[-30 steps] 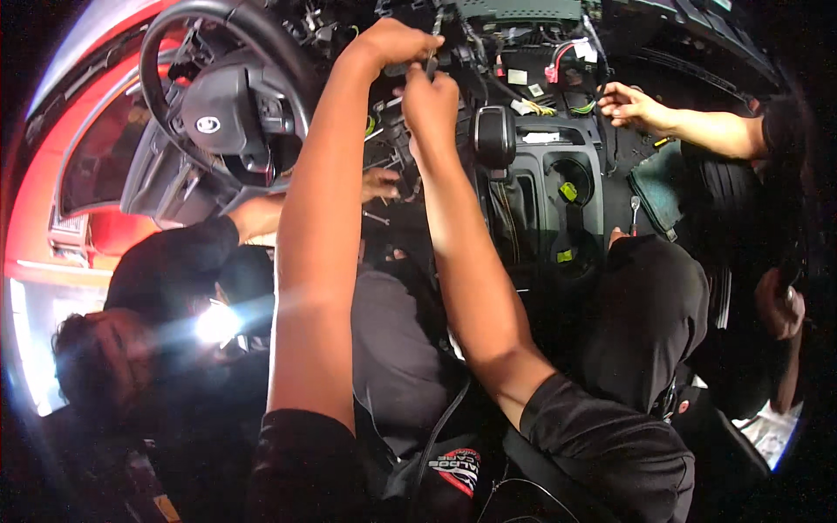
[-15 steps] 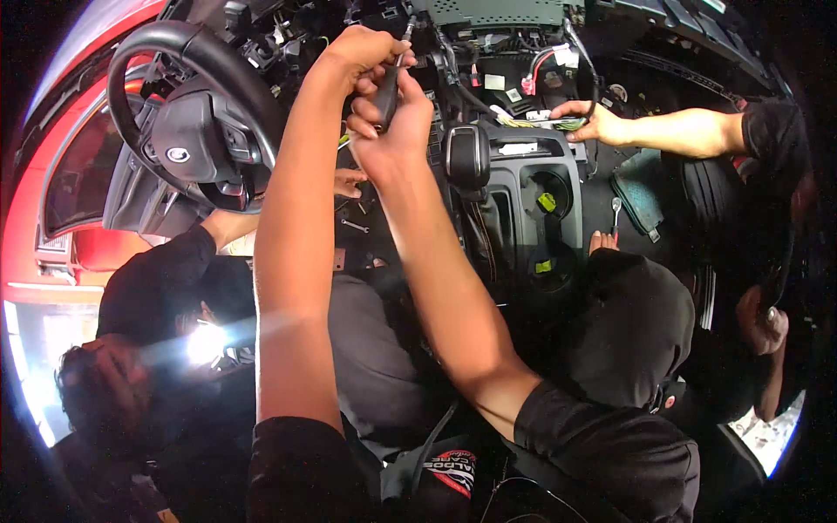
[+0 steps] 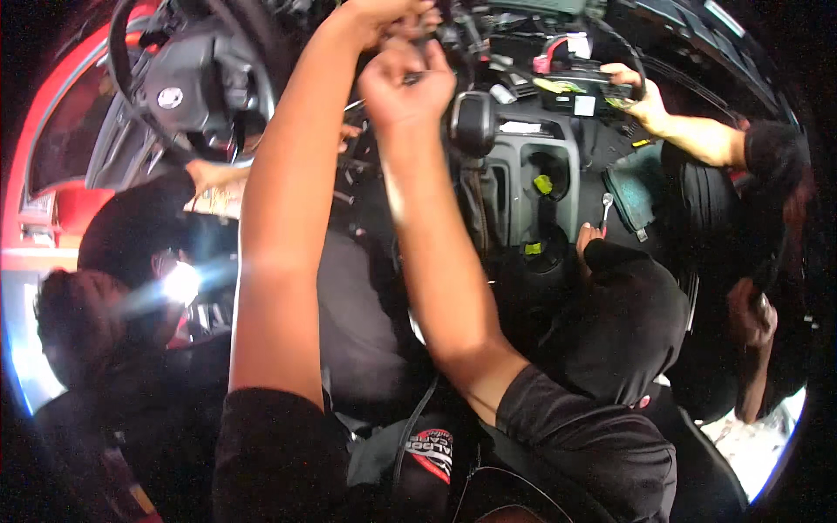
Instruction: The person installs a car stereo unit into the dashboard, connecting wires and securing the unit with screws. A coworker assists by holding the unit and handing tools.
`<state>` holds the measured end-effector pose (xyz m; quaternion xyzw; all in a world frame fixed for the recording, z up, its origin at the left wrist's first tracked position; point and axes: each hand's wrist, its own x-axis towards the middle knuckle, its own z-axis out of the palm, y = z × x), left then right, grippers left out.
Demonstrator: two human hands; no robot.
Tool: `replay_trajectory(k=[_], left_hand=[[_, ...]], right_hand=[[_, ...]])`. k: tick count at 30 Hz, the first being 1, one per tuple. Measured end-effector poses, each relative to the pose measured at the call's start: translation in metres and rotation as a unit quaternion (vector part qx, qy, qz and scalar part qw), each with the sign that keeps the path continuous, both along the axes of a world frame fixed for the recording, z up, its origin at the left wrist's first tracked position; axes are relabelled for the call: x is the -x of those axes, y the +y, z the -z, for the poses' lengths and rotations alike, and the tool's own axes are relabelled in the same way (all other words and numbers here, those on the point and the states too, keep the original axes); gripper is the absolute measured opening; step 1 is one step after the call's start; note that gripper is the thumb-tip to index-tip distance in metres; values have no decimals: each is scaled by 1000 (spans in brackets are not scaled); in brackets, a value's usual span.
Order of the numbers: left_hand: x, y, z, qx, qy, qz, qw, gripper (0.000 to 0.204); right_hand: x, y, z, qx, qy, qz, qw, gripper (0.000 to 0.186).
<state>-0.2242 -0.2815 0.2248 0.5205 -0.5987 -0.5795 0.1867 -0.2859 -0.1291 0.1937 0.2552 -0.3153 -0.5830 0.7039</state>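
Both my arms reach up into the opened dashboard. My right hand (image 3: 408, 85) is curled around a black-handled screwdriver (image 3: 411, 78); only a dark bit of its handle shows, and its tip is hidden. Just above it, my left hand (image 3: 388, 17) has its fingers bent in close to the tool, partly cut off by the top edge. What those fingers pinch is blurred. The black gear selector (image 3: 473, 124) stands to the right of my right wrist, and the steering wheel (image 3: 187, 96) is left of my left forearm.
At right a co-worker's hand (image 3: 641, 100) holds a black box with wires (image 3: 571, 98). Another hand (image 3: 588, 237) lies by a ratchet (image 3: 607, 209) near a teal cloth (image 3: 636, 187). The centre console (image 3: 567, 166) has yellow pieces in its cup holders. A person with a bright lamp (image 3: 181, 283) leans in at left.
The view has shifted, and my hands sit higher in it. My right hand has turned, hiding most of the screwdriver. The co-worker's hand at right has risen, now with a black box in it.
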Motion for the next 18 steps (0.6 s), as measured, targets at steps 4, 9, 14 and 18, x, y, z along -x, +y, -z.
replay_trajectory(k=[4,9,14,18], left_hand=[[51,40,-48,164,-232,29,958,30],[47,41,-38,211,-228,-22,950,26],[53,38,-32,142,-156,-74,975,17],[58,45,-33,118,-138,-90,979,16]], right_hand=[[-8,-29,17,-366,614,360,600,26],[-7,-3,5,-311,778,350,418,29],[-1,-18,20,-53,116,88,988,28],[-9,-16,31,-82,160,67,981,26]])
